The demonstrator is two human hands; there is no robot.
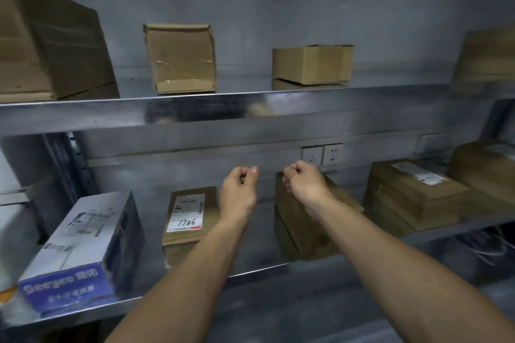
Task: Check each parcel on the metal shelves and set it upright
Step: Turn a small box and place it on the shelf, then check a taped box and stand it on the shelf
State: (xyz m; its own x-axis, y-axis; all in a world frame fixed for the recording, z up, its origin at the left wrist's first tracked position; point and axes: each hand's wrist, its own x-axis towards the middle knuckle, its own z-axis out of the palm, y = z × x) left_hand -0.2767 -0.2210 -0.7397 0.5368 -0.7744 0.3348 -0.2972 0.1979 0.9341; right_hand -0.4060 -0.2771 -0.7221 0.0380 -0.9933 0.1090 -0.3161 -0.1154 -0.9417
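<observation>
Both hands are raised with fingers curled into fists, gripping nothing. The left hand (239, 189) hangs just right of the flat parcel marked 7786 (189, 214). The right hand (305, 181) is in front of a tilted brown parcel (303, 231); contact cannot be told. Both parcels lie midway along the lower shelf (262, 267), near its front edge, with a bare gap between them. The upper shelf (278, 108) edge runs above the knuckles.
</observation>
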